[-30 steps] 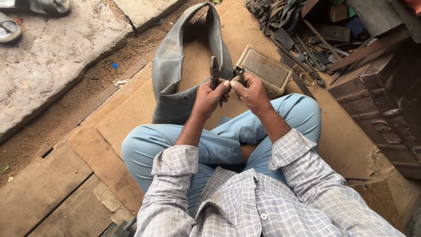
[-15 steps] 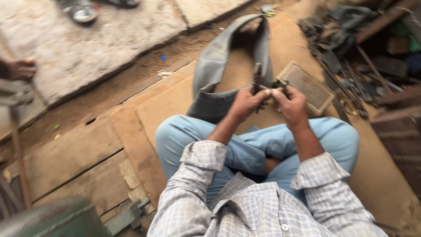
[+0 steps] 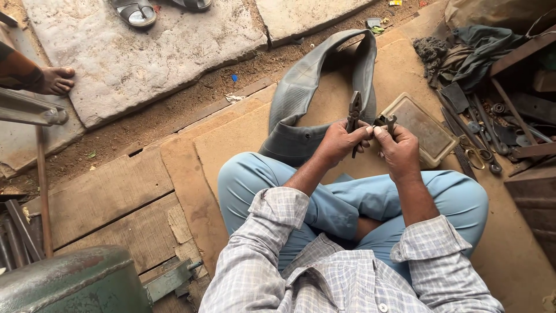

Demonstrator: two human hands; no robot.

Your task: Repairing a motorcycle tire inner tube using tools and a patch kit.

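Two hands at work, head view, centre of frame. Left hand (image 3: 341, 141): clenched around the handles of dark pliers (image 3: 354, 113), jaws pointing up. Right hand (image 3: 397, 149): grasping a small dark metal part (image 3: 387, 121) at its fingertips, just beside the pliers. Grey rubber inner tube (image 3: 301, 98): looped on the board floor (image 3: 231, 139) above the knees, upper centre. Shallow rectangular tray (image 3: 425, 130): right of the hands, touching the floor. Heap of tools and scrap (image 3: 492, 127): right edge. Stone slabs (image 3: 145, 58): upper left, sandal (image 3: 134, 11) on top. Another person's bare foot (image 3: 55, 80): left edge. Green metal machine (image 3: 69, 284): lower left corner.
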